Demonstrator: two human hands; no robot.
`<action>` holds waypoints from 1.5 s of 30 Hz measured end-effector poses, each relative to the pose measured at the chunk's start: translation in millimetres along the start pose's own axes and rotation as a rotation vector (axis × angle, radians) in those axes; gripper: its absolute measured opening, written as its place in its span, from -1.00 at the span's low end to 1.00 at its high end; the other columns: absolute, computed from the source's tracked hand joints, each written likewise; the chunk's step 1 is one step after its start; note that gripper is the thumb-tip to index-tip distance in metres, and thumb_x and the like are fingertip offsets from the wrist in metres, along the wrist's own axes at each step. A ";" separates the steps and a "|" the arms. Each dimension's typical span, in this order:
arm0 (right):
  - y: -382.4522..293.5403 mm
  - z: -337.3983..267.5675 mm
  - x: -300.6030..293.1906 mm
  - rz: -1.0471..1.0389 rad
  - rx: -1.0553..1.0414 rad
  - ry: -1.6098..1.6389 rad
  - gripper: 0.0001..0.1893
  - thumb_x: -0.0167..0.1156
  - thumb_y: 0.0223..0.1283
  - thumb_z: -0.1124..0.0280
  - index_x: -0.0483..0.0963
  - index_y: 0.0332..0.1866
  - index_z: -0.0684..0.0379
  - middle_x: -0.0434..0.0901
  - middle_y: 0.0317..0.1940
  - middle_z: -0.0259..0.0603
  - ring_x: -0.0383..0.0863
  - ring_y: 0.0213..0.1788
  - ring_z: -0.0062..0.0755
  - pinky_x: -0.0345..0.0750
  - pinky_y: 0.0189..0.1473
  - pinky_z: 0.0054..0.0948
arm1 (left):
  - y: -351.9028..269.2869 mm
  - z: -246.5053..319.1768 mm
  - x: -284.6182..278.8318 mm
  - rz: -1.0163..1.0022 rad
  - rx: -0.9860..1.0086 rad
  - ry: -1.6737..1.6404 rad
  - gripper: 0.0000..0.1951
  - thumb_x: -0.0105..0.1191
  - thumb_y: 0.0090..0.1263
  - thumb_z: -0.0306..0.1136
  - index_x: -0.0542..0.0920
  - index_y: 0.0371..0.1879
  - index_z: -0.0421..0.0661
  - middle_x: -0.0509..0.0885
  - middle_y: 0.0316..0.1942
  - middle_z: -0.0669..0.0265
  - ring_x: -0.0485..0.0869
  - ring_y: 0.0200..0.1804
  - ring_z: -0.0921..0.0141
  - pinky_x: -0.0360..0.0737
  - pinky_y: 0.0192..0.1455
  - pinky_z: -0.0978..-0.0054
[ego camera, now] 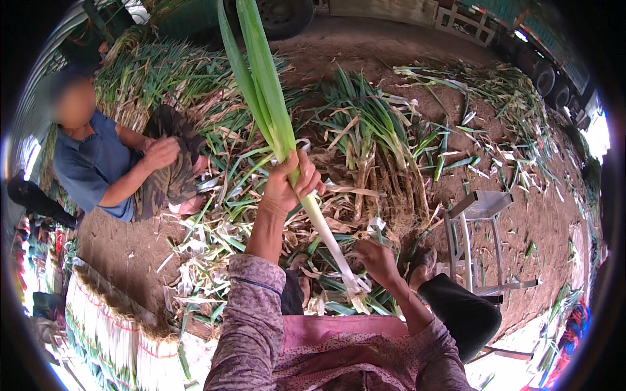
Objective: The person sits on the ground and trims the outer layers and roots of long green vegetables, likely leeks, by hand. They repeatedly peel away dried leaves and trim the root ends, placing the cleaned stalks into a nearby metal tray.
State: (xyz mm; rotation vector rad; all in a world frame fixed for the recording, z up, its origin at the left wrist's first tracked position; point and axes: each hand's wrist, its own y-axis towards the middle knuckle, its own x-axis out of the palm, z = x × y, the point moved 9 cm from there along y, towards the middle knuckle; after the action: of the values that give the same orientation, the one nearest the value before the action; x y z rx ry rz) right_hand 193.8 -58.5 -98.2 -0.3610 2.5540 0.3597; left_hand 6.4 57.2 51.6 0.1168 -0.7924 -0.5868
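Observation:
My left hand (291,183) grips a long green onion (326,233) around the middle, where the green leaves meet the white shank. The stalk slants, its leaves rising away from me and its root end low, near my lap. Loose pale outer layers (359,288) splay out at that root end. Close beside the lower shank is my right hand (379,262), its fingers curled and partly blurred. Whether anything is between those fingers cannot be told. Past my hands lies a bunch of unpeeled green onions (364,146) with brown, dry shanks and stringy roots.
Peeled skins and leaf scraps (205,264) cover the dirt floor around my feet. A metal stand (481,205) is at my right. Another person (93,161) sits at the left, before a large onion heap (161,73). Tied bundles of white-shanked onions (117,337) stand at lower left.

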 end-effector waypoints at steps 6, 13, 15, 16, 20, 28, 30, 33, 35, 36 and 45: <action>34.3 -42.6 17.6 -0.147 0.027 0.306 -0.68 0.21 0.18 0.56 0.50 0.07 0.25 0.68 -0.14 -0.16 0.68 -0.08 -0.46 0.57 -0.03 -0.44 | 5.7 -2.6 9.1 -0.044 0.006 -0.001 -0.50 -0.12 0.47 0.12 0.52 -0.53 -0.08 0.28 -0.83 0.44 0.28 -0.72 0.49 0.60 -0.38 0.26; -54.5 19.3 62.4 -0.318 0.127 0.099 -0.76 0.20 0.27 0.29 0.47 -0.13 0.24 0.58 -0.46 0.08 0.65 -0.42 0.04 0.51 -0.39 -0.16 | 3.9 -3.9 -11.0 0.065 -0.004 -0.011 -0.51 -0.04 0.43 0.13 0.49 -0.55 -0.06 0.28 -0.82 0.43 0.24 -0.73 0.49 0.49 -0.38 0.29; -68.3 29.0 68.0 -0.337 0.158 0.053 -0.74 0.19 0.30 0.24 0.45 -0.12 0.23 0.54 -0.49 0.13 0.60 -0.43 0.11 0.47 -0.40 -0.13 | 5.3 -3.8 -12.1 0.076 0.003 0.028 -0.51 -0.11 0.46 0.14 0.49 -0.52 -0.05 0.28 -0.81 0.46 0.25 -0.73 0.50 0.49 -0.39 0.31; -72.4 32.5 68.7 -0.348 0.215 0.042 -0.75 0.20 0.28 0.24 0.45 -0.17 0.23 0.53 -0.50 0.14 0.58 -0.40 0.16 0.45 -0.38 -0.10 | 5.8 -2.6 -8.4 0.070 0.021 0.048 -0.53 -0.13 0.48 0.11 0.49 -0.48 -0.05 0.29 -0.80 0.48 0.28 -0.72 0.49 0.50 -0.39 0.31; -52.9 2.7 45.8 -0.197 0.194 0.082 -0.81 0.28 0.15 0.31 0.51 -0.35 0.22 0.61 -0.50 -0.01 0.67 -0.43 -0.04 0.53 -0.40 -0.19 | 0.4 -1.0 -20.6 0.447 0.087 0.031 -0.65 -0.02 0.45 -0.03 0.48 -0.22 -0.12 0.45 -0.62 0.37 0.44 -0.62 0.43 0.67 -0.37 0.29; -1.5 -63.4 21.8 -0.003 -0.154 -0.066 -0.31 0.39 0.00 0.44 0.28 0.29 0.27 0.39 0.24 0.13 0.45 0.20 0.18 0.43 0.21 -0.11 | -15.5 -12.9 -38.7 0.739 0.088 0.172 -0.88 0.22 0.32 -0.34 0.54 -0.40 0.00 0.34 -0.74 0.53 0.30 -0.75 0.59 0.26 -0.76 0.57; -4.2 -50.5 33.7 -0.049 -0.078 0.333 -0.43 0.22 0.25 0.31 0.28 0.31 0.29 0.47 0.09 0.08 0.50 0.12 -0.13 0.44 0.13 -0.26 | -16.6 -15.4 -48.5 0.782 0.011 0.168 -0.89 0.20 0.34 -0.33 0.55 -0.37 0.01 0.27 -0.76 0.57 0.24 -0.78 0.63 0.19 -0.79 0.64; -23.1 -13.7 67.1 -0.316 0.330 0.491 -0.46 0.05 0.41 0.20 0.23 0.36 0.31 0.55 -0.35 -0.15 0.49 -0.31 -0.53 0.46 -0.28 -0.46 | -11.7 -12.0 -50.1 0.705 0.018 0.107 -0.87 0.18 0.38 -0.27 0.53 -0.37 0.03 0.24 -0.76 0.59 0.21 -0.76 0.64 0.18 -0.77 0.64; -19.7 -26.8 50.9 -0.188 0.130 0.401 -0.57 0.02 0.42 0.13 0.38 0.14 0.30 0.42 -0.61 -0.13 0.44 -0.58 -0.45 0.37 -0.50 -0.37 | -11.4 -10.5 -48.3 0.660 0.028 0.080 -0.82 0.13 0.42 -0.19 0.49 -0.40 0.05 0.21 -0.75 0.60 0.19 -0.74 0.63 0.16 -0.72 0.64; -19.2 -32.9 43.7 -0.151 0.047 0.262 -0.60 0.00 0.42 0.12 0.39 0.05 0.28 0.42 -0.62 -0.08 0.47 -0.59 -0.30 0.38 -0.50 -0.33 | -11.0 -10.0 -47.6 0.644 0.022 0.097 -0.81 0.11 0.43 -0.18 0.49 -0.40 0.05 0.21 -0.74 0.60 0.19 -0.74 0.63 0.15 -0.71 0.64; -125.3 57.5 57.2 -0.104 0.188 0.161 -0.70 -0.01 0.42 0.18 0.52 -0.20 0.22 0.45 -0.64 0.04 0.48 -0.65 0.00 0.38 -0.55 -0.21 | -7.2 30.9 -69.1 0.662 0.139 0.131 -0.77 0.08 0.44 -0.13 0.46 -0.44 0.09 0.23 -0.72 0.61 0.17 -0.72 0.65 0.14 -0.70 0.67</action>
State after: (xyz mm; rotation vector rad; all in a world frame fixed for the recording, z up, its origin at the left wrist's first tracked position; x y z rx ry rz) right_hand 214.0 -166.7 -199.0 -0.4662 2.6851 0.0529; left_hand -56.7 91.9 27.2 0.0151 -0.6912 0.1019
